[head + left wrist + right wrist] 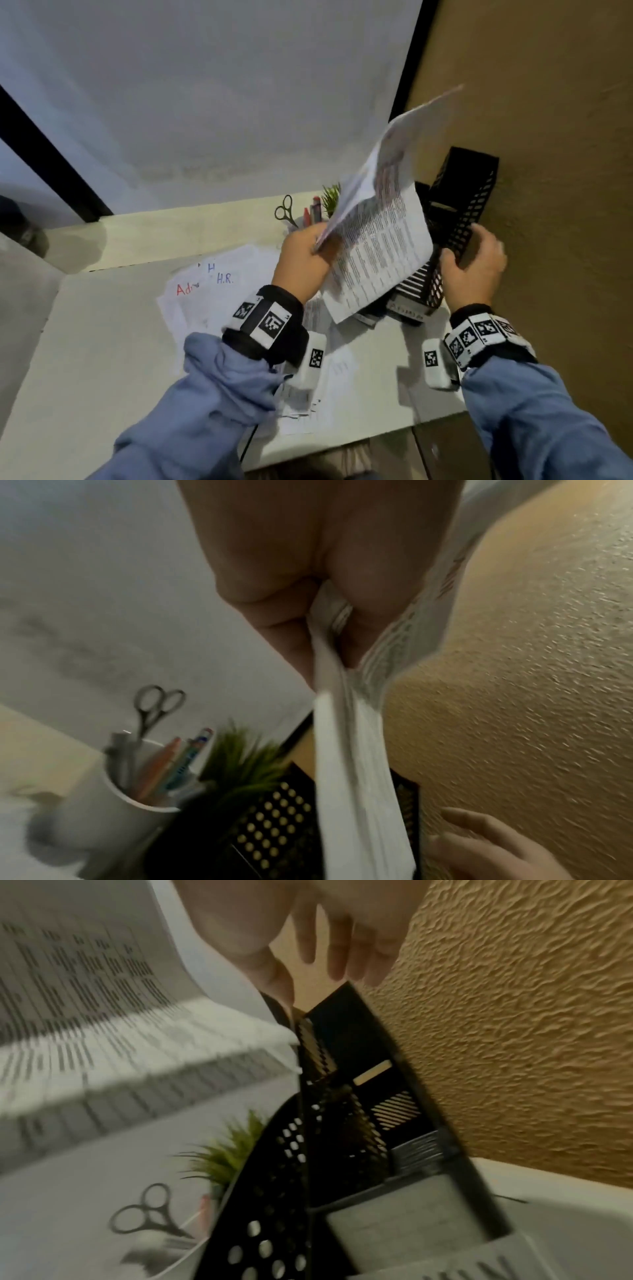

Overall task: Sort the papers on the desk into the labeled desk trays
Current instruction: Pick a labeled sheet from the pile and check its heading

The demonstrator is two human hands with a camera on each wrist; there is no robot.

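PROGRESS: partly done, judged; grey sheet already in black perforated plastic desk trays (459, 219), right of centre; loose white papers (212, 291) left on pale worktop (102, 342), lower left | LEFT hand (303, 253): raised, pinching printed white sheets (380, 240) beside trays | RIGHT hand (474, 267): fingers relaxed, resting on tray stack, holding nothing.
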